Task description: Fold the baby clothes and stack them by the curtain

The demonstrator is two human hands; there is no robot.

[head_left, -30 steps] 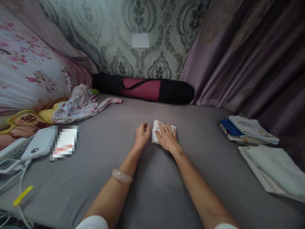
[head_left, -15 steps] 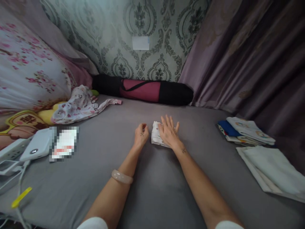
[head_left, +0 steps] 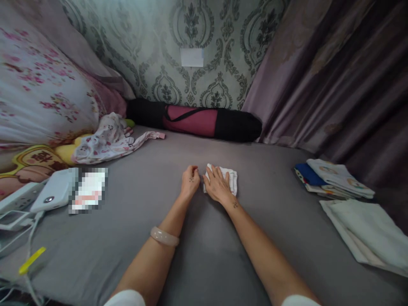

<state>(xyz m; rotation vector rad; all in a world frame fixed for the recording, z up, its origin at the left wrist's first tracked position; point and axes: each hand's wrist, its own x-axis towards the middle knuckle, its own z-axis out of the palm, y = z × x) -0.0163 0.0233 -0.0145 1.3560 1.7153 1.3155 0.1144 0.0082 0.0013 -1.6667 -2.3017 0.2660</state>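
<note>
A small folded white cloth (head_left: 230, 179) lies on the grey bed sheet (head_left: 197, 238) in the middle of the view. My right hand (head_left: 217, 185) rests flat on its left part, fingers stretched out over it. My left hand (head_left: 190, 183) sits just to the left of the cloth with its fingers curled in at the cloth's edge; whether it pinches the fabric is hidden. A pale bangle (head_left: 164, 236) is on my left wrist.
Stacked folded cloths (head_left: 334, 178) and a larger white folded sheet (head_left: 366, 231) lie at the right. A loose floral garment (head_left: 108, 142) and floral pillow (head_left: 38, 97) are at the left, with a power bank (head_left: 52, 197) and cables. A rolled pink-and-black bag (head_left: 197, 121) lies against the wall.
My right hand lifted with spread fingers, then came back down flat on the cloth's left part, uncovering its right side. My left hand stayed beside the cloth.
</note>
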